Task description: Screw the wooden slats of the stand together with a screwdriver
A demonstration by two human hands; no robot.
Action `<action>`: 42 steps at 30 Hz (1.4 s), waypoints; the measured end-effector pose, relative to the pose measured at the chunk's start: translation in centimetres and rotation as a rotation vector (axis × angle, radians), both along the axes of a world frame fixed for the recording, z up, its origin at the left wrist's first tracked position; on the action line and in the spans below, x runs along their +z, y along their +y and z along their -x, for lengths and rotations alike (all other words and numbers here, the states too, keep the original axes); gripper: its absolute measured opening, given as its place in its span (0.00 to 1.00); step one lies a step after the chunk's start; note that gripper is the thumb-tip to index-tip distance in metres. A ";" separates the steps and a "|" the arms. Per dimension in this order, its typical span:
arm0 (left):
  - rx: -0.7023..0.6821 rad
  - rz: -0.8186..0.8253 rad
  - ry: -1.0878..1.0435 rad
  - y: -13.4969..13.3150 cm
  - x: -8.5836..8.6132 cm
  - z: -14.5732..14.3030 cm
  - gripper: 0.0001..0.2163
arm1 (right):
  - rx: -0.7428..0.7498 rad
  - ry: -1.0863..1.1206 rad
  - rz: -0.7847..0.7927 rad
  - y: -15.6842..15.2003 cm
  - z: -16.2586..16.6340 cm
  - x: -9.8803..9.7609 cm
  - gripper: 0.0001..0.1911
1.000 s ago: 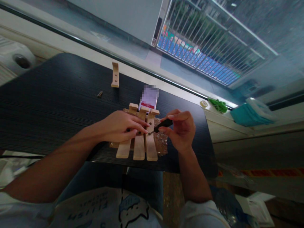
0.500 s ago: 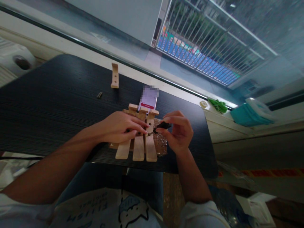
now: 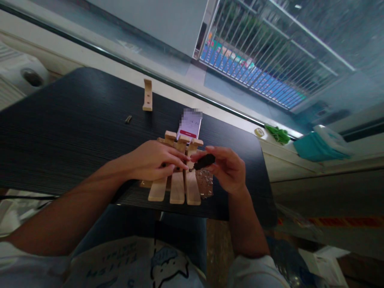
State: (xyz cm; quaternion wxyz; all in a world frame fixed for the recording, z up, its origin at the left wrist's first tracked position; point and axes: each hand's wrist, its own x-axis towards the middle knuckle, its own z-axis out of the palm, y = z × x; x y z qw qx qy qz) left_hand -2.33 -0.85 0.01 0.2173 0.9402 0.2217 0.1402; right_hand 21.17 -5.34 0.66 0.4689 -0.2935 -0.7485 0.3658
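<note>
Three pale wooden hook-shaped pieces lie side by side over a brown plastic-wrapped block [image 3: 206,184]. My left hand [image 3: 156,160] rests across the left wooden piece [image 3: 157,189] and the middle wooden piece [image 3: 177,190]. Its fingers are stretched out, and the tips touch the right wooden piece [image 3: 193,190]. In my right hand [image 3: 229,170] is a small screwdriver with a black handle [image 3: 205,161]. Its tip points down and left to a hole in the right piece, close to my left fingertips. Whether a screw sits under the tip I cannot make out.
A lit phone [image 3: 190,126] lies just behind the wooden pieces. Farther back on the dark table [image 3: 75,120] stand another wooden hook [image 3: 147,96] and a few small screws [image 3: 128,119]. On the sill are a roll of tape [image 3: 259,132], a green cloth [image 3: 277,134] and a teal box [image 3: 318,146].
My right fingers have loosened and spread along the screwdriver's handle, which now shows more fully. My left hand stays on the wooden pieces. The whole view has shifted slightly.
</note>
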 end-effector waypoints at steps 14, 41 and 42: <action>-0.001 0.004 -0.004 0.1 -0.1 0.0 0.18 | -0.072 0.066 -0.065 0.3 0.5 0.1 0.16; 0.004 0.001 0.002 0.0 -0.1 0.0 0.18 | -0.168 -0.029 -0.340 0.4 0.9 -0.2 0.19; 0.003 0.001 -0.001 0.0 -0.1 0.0 0.18 | -0.144 -0.040 -0.341 0.5 0.8 -0.1 0.18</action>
